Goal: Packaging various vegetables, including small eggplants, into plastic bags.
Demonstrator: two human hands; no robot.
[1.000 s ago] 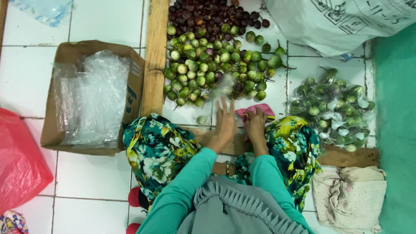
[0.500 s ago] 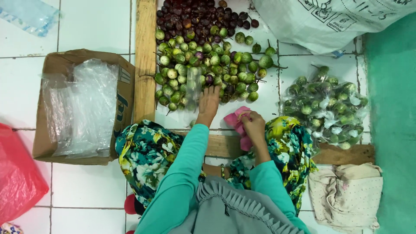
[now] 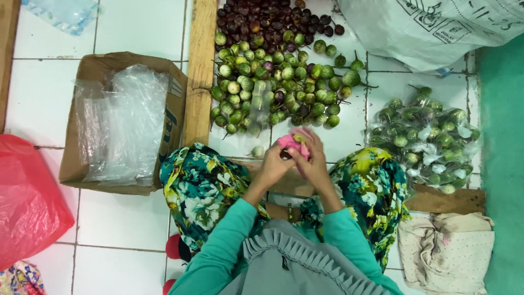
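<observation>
Head view: the left hand [image 3: 273, 166] and right hand [image 3: 314, 161] meet just near of the green eggplant pile [image 3: 273, 87], both pinching a pink bag [image 3: 290, 143], which sits between the fingertips. The step looks like opening the bag; next calls for parting its mouth. One loose eggplant [image 3: 257, 151] lies just left of the fingers

eggplants [image 3: 273, 82]: glossy, smooth skins
pink band [image 3: 288, 142]: matt, rubbery, in both hands
box [image 3: 87, 71]: matt brown cardboard
bags [image 3: 123, 120]: clear, shiny plastic
plank [image 3: 200, 71]: rough bare wood
floor [image 3: 49, 93]: glossy white tile
red bag [image 3: 24, 202]: shiny plastic
cloth [image 3: 445, 251]: matt fabric
</observation>
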